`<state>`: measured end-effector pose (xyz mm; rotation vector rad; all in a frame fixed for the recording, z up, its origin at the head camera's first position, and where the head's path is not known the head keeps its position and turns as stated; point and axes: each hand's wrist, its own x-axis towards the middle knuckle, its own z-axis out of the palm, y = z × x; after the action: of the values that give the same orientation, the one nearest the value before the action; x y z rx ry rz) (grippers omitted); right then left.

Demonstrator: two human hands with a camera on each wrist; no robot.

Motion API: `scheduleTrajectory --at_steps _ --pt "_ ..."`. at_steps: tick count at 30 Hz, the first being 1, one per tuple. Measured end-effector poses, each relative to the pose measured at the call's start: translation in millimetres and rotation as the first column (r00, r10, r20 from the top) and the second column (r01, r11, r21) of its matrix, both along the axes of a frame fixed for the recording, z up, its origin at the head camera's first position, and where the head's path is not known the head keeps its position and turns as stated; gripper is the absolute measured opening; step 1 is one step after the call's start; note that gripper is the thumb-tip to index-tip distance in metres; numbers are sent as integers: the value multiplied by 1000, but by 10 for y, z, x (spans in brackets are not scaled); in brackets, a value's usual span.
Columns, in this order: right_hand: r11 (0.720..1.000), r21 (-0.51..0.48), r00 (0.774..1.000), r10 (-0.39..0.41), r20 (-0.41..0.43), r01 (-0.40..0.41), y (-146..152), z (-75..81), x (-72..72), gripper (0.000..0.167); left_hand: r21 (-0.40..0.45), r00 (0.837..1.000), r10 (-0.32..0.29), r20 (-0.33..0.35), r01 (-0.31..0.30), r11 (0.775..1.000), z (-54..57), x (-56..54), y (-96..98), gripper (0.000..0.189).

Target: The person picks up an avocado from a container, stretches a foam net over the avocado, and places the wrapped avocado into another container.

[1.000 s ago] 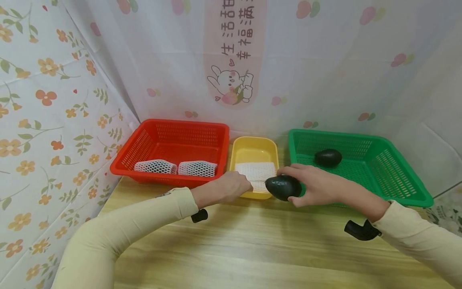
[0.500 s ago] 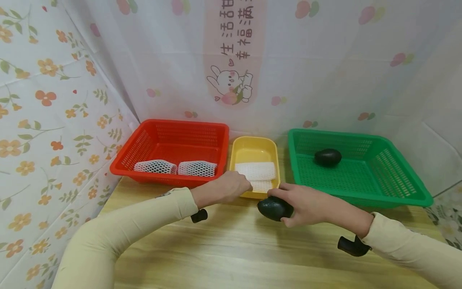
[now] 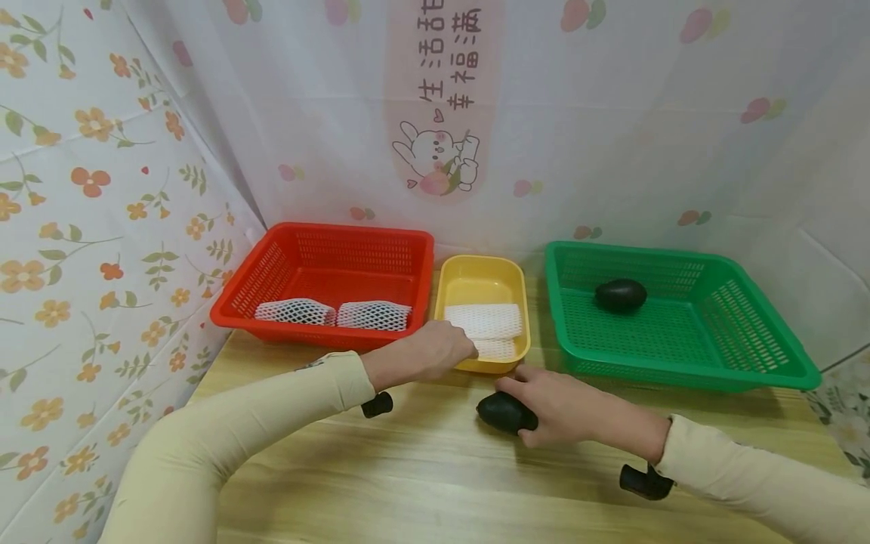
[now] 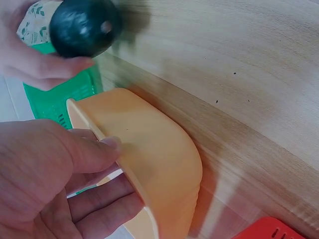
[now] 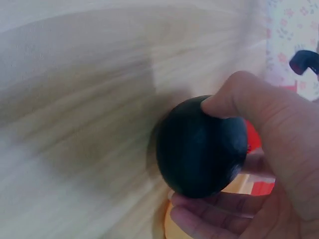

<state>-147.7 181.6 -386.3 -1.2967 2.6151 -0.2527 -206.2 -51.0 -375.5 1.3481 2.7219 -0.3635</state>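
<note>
My right hand (image 3: 553, 404) grips a dark green, almost black avocado (image 3: 506, 412), thumb on one side and fingers on the other. In the right wrist view the avocado (image 5: 199, 149) is low over the wooden table. My left hand (image 3: 428, 353) is at the front left of a small yellow tray (image 3: 481, 266). In the left wrist view its thumb lies on the rim of the tray (image 4: 154, 149) while the fingers reach inside, pinching the wall. White foam net sleeves (image 3: 484, 322) lie flat in the tray, partly behind the left hand.
A red basket (image 3: 353, 232) on the left holds two avocados in white foam nets (image 3: 374, 316). The green basket (image 3: 680, 378) at the right holds a bare avocado (image 3: 621, 295). A printed curtain (image 3: 612, 151) hangs behind; a flowered cloth (image 3: 102, 264) covers the left side.
My right hand has carried the avocado from the green basket's front left corner toward me and slightly left, down to the table in front of the yellow tray. The left hand has stayed in place.
</note>
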Motion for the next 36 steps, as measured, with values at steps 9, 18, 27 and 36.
scheduleTrajectory --at_steps 9,18,27,36 --pt "997 63 998 -36 48 33 -78 -22 3 62 -5 1000 8 11 -8 1000 0 -6 -6 24" --pt "996 81 998 25 52 -29 -162 6 -15 56 0 998 20 66 -20 1000 29 -9 1 27" --pt "993 118 998 -19 63 11 -216 23 -4 51 68 948 81 307 -107 992 146 -106 44 30" --pt "992 123 999 -28 40 23 -238 35 9 50 83 943 125 307 -157 984 288 -353 204 31"
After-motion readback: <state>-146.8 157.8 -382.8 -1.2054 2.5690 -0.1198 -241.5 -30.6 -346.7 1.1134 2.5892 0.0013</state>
